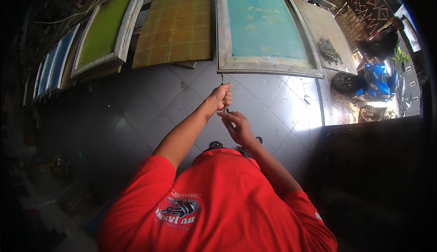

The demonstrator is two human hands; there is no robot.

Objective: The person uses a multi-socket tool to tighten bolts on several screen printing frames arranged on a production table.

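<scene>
I stand on a grey tiled floor [150,101] in a red shirt, both arms stretched forward. My left hand [221,96] is closed around a thin dark rod or tool [222,79] that sticks up out of the fist toward a framed screen with blue-green mesh [261,24]. My right hand [236,125] is just below and right of it, fingers pinched near the lower end of the same thin piece. What exactly it pinches is too small to tell.
Several framed printing screens lean along the far side: a yellow-green one [105,29], a tan gridded panel [176,26], a pale board [328,35], and blue ones [53,65] at the left. A blue motorbike [375,81] stands at the right. A dark counter [378,170] fills the lower right.
</scene>
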